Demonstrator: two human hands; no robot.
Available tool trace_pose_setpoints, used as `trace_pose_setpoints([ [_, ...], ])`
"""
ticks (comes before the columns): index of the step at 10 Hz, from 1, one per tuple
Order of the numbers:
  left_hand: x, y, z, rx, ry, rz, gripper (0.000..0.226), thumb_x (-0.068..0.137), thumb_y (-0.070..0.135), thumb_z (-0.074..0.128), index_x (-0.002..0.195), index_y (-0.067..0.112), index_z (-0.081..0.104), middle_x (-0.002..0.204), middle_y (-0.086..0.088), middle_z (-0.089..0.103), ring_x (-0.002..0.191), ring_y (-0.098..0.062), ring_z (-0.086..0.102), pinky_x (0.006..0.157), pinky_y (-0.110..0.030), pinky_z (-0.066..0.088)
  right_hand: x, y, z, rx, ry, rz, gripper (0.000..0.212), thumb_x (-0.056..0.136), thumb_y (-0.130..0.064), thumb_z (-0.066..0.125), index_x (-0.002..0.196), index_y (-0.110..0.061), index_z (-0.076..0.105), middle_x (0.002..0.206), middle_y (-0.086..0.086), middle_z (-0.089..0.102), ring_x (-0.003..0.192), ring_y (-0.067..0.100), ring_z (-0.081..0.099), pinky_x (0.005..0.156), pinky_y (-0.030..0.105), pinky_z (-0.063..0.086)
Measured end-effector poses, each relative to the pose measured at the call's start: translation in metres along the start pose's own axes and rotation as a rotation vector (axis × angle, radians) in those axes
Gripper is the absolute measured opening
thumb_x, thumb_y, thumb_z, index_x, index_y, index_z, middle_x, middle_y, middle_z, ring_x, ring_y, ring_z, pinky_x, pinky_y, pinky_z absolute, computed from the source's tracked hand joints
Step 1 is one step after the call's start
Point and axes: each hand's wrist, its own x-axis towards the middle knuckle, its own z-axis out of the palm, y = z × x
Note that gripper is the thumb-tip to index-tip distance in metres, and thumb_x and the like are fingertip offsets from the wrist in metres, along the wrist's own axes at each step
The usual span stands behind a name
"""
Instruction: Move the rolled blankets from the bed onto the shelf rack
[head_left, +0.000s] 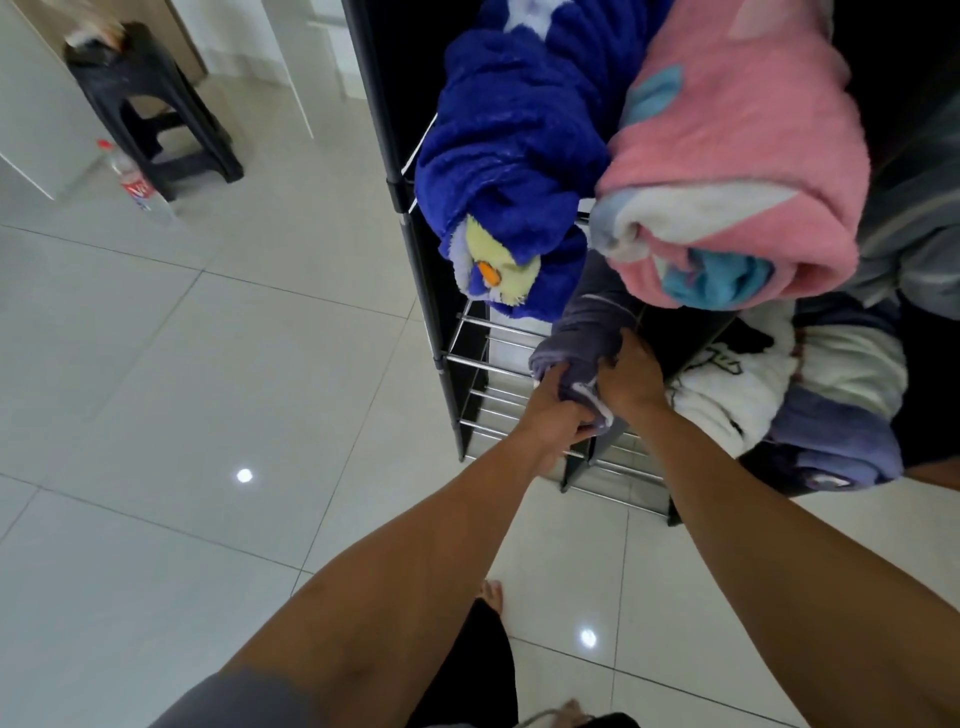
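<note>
Both hands are closing on the near end of a grey rolled blanket (582, 338) at centre frame. The left hand (553, 415) is gripping its lower corner from beneath; the right hand (631, 371) is pressing fingers around its right side. The blanket is lying on a middle tier of the shelf rack (467, 358), its long axis running from the hands up and away into the rack, near end pointing back toward the person. How far it is reaching inside is hidden by the blue blanket (498, 171) and pink blanket (737, 156) overhanging the tier above. A white-and-navy blanket (769, 395) is sitting just beside, at right. Judged: seating the roll deeper calls for a push along that axis; both hands are equally near.
</note>
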Motion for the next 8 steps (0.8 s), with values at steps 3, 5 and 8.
trace_pose_setpoints([
  [3,-0.011,-0.017,-0.006,0.15,0.007,0.0,0.07,0.093,-0.012,0.04,0.147,0.031,0.027,0.121,-0.002,0.044,0.08,-0.01,0.054,0.073,-0.027,0.05,-0.028,0.016,0.002,-0.032,-0.13,0.032,0.057,0.086,-0.008,0.055,0.139,-0.001,0.035,0.143,0.022,0.041,0.132,0.034,0.04,0.107,0.032,0.03],
  [5,-0.044,-0.017,0.0,0.227,0.121,0.038,0.04,0.091,-0.007,0.045,0.094,0.033,0.043,0.082,0.007,0.047,0.07,-0.01,0.048,0.071,-0.02,0.049,-0.067,0.022,-0.019,0.071,-0.172,0.009,0.045,0.085,-0.005,0.049,0.131,-0.008,0.048,0.131,0.018,0.055,0.121,0.034,0.051,0.098,0.032,0.039],
  [8,-0.151,-0.146,-0.058,0.701,0.235,0.126,0.079,0.08,0.001,0.059,0.123,0.064,0.039,0.113,-0.001,0.054,0.098,-0.018,0.059,0.071,-0.005,0.043,-0.161,0.043,-0.109,0.825,-0.052,-0.049,0.022,0.087,0.003,0.057,0.084,-0.019,0.061,0.085,0.006,0.065,0.077,0.023,0.063,0.072,0.027,0.052],
])
